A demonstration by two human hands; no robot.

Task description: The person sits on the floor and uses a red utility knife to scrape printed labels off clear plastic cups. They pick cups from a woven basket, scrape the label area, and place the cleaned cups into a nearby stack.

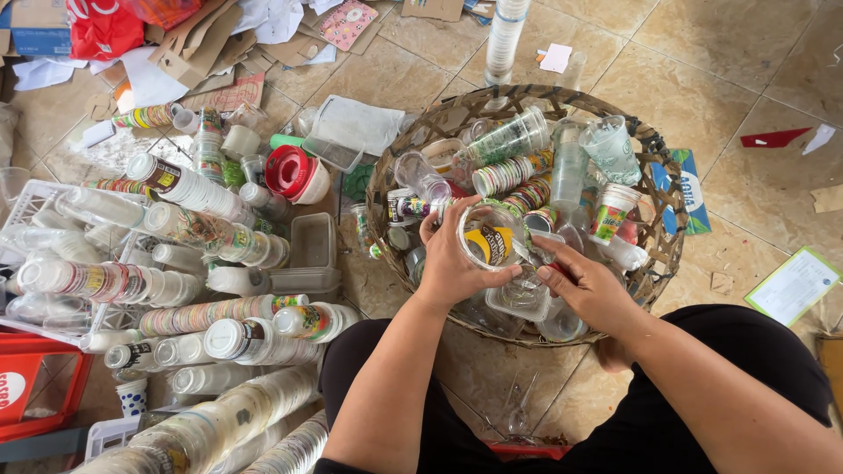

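My left hand (pixel 450 256) grips a clear plastic cup (pixel 489 235) with a yellow and black label, its mouth turned up toward me. My right hand (pixel 587 285) sits just right of the cup, fingers curled around something red and small that I cannot make out. Both hands hover over a round woven basket (pixel 660 230) filled with several clear plastic cups, stacked cups and a clear plastic tub (pixel 520 298) right below the hands.
Long stacks of nested plastic cups (pixel 224 312) lie on the tiled floor at left, beside a white crate (pixel 26 200) and a red crate (pixel 35 386). A red lid (pixel 288 170), clear tubs (pixel 313 241), cardboard and paper scraps lie further back. My knees in black flank the basket.
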